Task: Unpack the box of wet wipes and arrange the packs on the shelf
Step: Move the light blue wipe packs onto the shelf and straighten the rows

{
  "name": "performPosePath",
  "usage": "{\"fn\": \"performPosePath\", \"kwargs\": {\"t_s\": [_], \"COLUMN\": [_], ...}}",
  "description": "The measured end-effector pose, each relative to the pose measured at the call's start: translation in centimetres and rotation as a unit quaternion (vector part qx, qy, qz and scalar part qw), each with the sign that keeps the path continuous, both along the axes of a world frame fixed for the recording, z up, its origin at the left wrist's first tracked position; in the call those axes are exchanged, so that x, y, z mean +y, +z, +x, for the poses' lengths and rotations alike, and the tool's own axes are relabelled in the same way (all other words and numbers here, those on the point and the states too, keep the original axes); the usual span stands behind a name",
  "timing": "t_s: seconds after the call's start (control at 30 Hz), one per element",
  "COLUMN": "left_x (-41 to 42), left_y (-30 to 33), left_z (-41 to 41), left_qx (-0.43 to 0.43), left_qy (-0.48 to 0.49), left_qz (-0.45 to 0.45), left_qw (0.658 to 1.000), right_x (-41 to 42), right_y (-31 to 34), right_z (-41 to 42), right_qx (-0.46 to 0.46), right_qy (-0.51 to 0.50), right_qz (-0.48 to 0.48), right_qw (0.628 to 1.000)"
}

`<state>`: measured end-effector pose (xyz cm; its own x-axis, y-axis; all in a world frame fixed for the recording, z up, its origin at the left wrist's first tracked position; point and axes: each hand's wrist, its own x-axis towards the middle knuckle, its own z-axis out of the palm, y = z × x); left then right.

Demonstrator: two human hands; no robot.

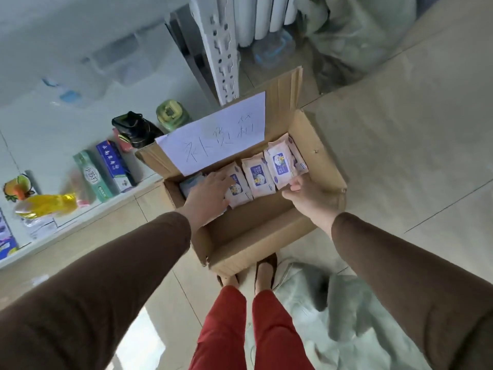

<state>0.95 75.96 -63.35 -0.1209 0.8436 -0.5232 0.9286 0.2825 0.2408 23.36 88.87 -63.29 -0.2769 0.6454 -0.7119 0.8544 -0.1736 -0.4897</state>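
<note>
An open cardboard box [256, 231] stands on the floor in front of my feet, with a white handwritten sheet [213, 132] taped on its far flap. Inside lie pink wet wipe packs with purple labels: a left pack [238, 189], a middle pack [257, 174] and a right pack [282, 160]. My left hand [206, 197] rests flat on the left pack, fingers spread over it. My right hand [310, 198] pinches the near edge of the right pack between thumb and fingers. The packs still lie in the box. The low white shelf [80, 222] runs along the left.
On the shelf stand toothpaste boxes [106, 172], a black bottle [136, 129], a green jar [172, 113] and a yellow packet [45, 205]. A white perforated rack post [221, 49] rises behind the box. Crumpled plastic sheeting [333, 316] lies on the tiled floor at right.
</note>
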Motion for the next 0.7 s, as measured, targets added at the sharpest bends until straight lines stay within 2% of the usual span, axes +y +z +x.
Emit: {"fn": "performPosePath", "kwargs": {"t_s": [0.23, 0.4, 0.6, 0.7], "left_x": [6.5, 8.2, 8.9, 9.0], "left_y": [-12.3, -19.8, -24.8, -25.7], "left_z": [-1.5, -2.1, -2.6, -2.8], "left_qx": [0.113, 0.148, 0.176, 0.195], "left_qy": [-0.179, -0.255, -0.316, -0.333], "left_qz": [-0.049, -0.046, -0.040, -0.043], "left_qw": [0.976, 0.954, 0.931, 0.922], "right_x": [1.3, 1.4, -1.7, -2.2], "right_y": [-14.4, -22.8, -27.3, -28.0], "right_z": [-3.7, -6.7, -9.6, -9.9], "right_qx": [-0.059, -0.117, -0.181, -0.195], "right_qy": [0.033, 0.019, -0.078, -0.093], "right_qz": [-0.006, 0.019, 0.118, 0.142], "right_qw": [0.998, 0.993, 0.973, 0.966]}}
